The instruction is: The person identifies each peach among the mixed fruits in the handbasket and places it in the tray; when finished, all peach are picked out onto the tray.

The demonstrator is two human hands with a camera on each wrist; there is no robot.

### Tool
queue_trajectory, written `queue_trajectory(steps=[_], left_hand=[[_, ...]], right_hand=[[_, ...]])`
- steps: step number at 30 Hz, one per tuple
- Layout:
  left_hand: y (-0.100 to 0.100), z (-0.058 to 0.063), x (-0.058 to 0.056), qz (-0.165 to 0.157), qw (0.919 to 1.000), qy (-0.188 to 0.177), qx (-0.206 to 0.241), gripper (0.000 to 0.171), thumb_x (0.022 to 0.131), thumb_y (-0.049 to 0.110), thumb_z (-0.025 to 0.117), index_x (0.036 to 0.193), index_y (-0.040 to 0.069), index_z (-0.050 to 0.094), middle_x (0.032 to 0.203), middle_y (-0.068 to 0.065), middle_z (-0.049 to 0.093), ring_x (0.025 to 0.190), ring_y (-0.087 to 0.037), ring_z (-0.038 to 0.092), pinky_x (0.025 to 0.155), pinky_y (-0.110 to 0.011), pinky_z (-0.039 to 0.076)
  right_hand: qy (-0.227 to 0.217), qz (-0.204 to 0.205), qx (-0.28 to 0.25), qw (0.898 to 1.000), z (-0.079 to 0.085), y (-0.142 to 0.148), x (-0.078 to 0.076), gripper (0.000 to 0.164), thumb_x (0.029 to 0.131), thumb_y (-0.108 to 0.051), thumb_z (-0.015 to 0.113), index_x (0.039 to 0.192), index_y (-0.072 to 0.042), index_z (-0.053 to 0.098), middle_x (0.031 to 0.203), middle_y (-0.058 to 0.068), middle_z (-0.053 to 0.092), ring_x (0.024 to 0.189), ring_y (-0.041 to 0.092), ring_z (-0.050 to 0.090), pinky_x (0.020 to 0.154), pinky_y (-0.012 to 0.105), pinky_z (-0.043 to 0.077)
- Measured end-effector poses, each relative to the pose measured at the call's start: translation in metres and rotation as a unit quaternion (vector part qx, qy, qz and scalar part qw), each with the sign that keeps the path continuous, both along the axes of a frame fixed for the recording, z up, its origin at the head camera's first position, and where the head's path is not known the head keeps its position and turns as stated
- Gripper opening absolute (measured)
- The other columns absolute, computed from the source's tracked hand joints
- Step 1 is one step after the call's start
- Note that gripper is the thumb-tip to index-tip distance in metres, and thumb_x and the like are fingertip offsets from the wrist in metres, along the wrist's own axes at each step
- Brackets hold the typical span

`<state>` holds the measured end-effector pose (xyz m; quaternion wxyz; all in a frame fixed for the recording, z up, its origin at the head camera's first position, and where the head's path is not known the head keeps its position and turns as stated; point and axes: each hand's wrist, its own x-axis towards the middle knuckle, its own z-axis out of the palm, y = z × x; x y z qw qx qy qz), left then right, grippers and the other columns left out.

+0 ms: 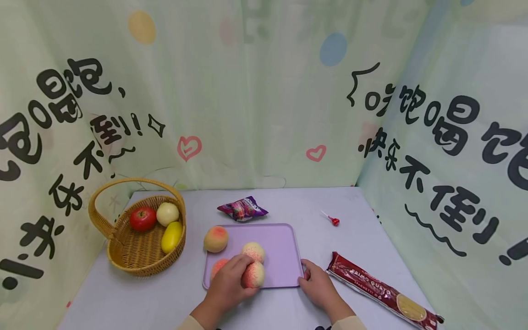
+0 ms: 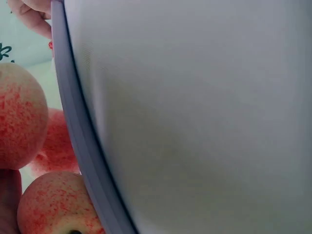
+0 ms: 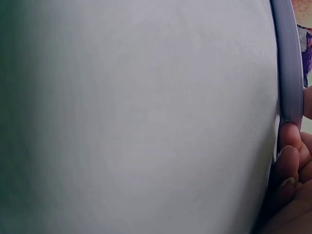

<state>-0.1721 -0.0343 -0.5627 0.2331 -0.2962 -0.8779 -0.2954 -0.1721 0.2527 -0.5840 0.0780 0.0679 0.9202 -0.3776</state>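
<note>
A lilac tray (image 1: 282, 256) lies on the white table with several peaches on it. My left hand (image 1: 229, 283) grips a pale, red-speckled peach (image 1: 253, 276) over the tray's front part; its fingers curl round the fruit. Right behind it sits another speckled peach (image 1: 252, 251). A third, more orange peach (image 1: 218, 265) is partly hidden by the left hand, and a yellow-orange peach (image 1: 216, 238) rests at the tray's back left corner. At the front right corner my right hand (image 1: 319, 288) holds the tray's edge, with curled fingertips (image 3: 287, 161) under the rim in the right wrist view.
To the left stands a wicker basket (image 1: 138, 266) holding a tomato (image 1: 142, 219), a whitish round item (image 1: 167, 214) and a yellow fruit (image 1: 171, 237). Behind the tray lies a purple snack bag (image 1: 242, 209). A red lollipop (image 1: 335, 222) and a spaghetti packet (image 1: 379, 291) lie to the right.
</note>
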Motion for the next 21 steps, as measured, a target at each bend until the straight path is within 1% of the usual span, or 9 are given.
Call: queue_trajectory(steps=[3, 9, 15, 21], left_hand=[[0.0027, 0.0012, 0.0004, 0.001, 0.9999, -0.009, -0.006, 0.071, 0.058, 0.031, 0.100, 0.118, 0.014, 0.067, 0.115, 0.003, 0.066, 0.105, -0.011, 0.065, 0.091, -0.029, 0.059], [0.0052, 0.0024, 0.0008, -0.010, 0.9996, -0.016, -0.022, 0.068, 0.061, 0.030, 0.099, 0.120, 0.015, 0.068, 0.114, 0.005, 0.064, 0.102, -0.011, 0.065, 0.090, -0.029, 0.059], [0.0048, -0.0006, -0.0010, 0.002, 0.9994, -0.003, -0.033, 0.068, 0.063, 0.032, 0.097, 0.122, 0.014, 0.069, 0.116, 0.004, 0.065, 0.104, -0.012, 0.066, 0.090, -0.029, 0.059], [0.0034, 0.0000, -0.0003, 0.006, 0.9995, -0.013, -0.027, 0.063, 0.064, 0.030, 0.096, 0.120, 0.015, 0.070, 0.114, 0.005, 0.064, 0.100, -0.010, 0.064, 0.086, -0.029, 0.060]], right_hand=[[0.000, -0.002, -0.001, 1.000, 0.0001, -0.0001, -0.0004, 0.061, 0.090, -0.012, 0.071, 0.146, 0.001, 0.052, 0.083, 0.002, 0.053, 0.072, 0.016, 0.048, 0.060, 0.028, 0.041], [0.003, -0.002, -0.003, 1.000, 0.0008, -0.0009, -0.0007, 0.061, 0.089, -0.012, 0.071, 0.146, 0.001, 0.052, 0.083, 0.002, 0.054, 0.072, 0.016, 0.048, 0.060, 0.028, 0.041], [-0.002, -0.002, -0.003, 1.000, 0.0011, -0.0012, -0.0009, 0.061, 0.090, -0.012, 0.071, 0.146, 0.001, 0.052, 0.083, 0.002, 0.054, 0.072, 0.016, 0.048, 0.059, 0.027, 0.041], [-0.009, -0.007, 0.000, 1.000, 0.0015, -0.0020, -0.0016, 0.061, 0.090, -0.013, 0.071, 0.146, 0.000, 0.052, 0.083, 0.002, 0.054, 0.071, 0.016, 0.049, 0.058, 0.027, 0.041]])
